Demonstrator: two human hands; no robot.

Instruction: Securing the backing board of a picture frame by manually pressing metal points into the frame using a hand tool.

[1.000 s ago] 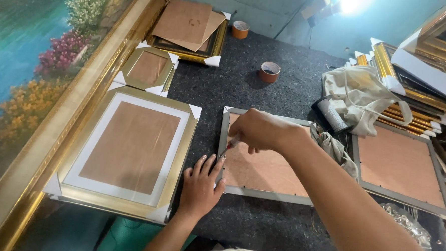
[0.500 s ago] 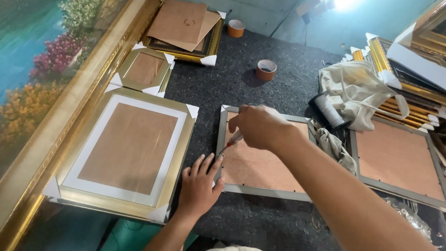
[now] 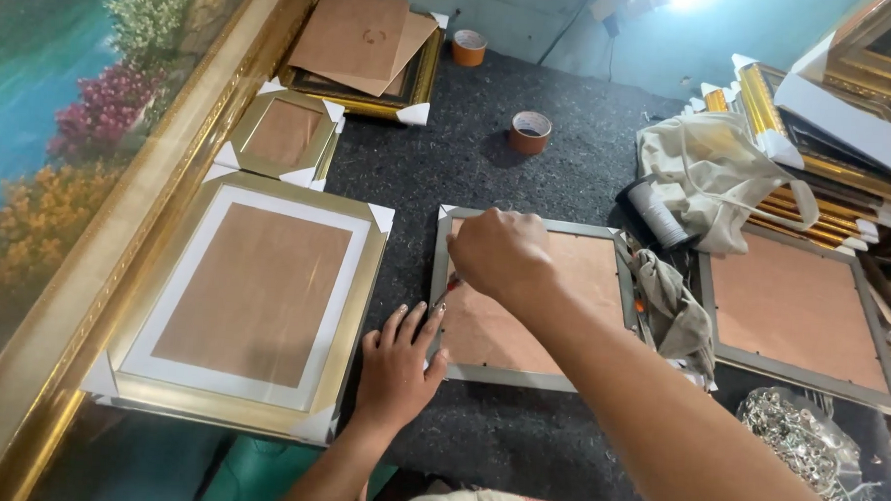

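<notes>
Both hands work a silver frame (image 3: 520, 374) on the worktop (image 3: 517, 444). Left hand (image 3: 397, 364), fingers spread flat, presses its edge. Right hand (image 3: 500, 253) has its grip clamped on a small tool (image 3: 444, 287).

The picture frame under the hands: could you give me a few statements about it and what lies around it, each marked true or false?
1. The left hand lies flat at the left edge of the silver frame. True.
2. The right hand is empty. False: it grips a small tool with a red handle, over the frame's brown backing.
3. Two tape rolls sit on the dark mat. True.
4. The gold frame lies to the right of the silver one. False: it lies to its left.
5. A crumpled cloth lies by the silver frame's right side. True.
</notes>
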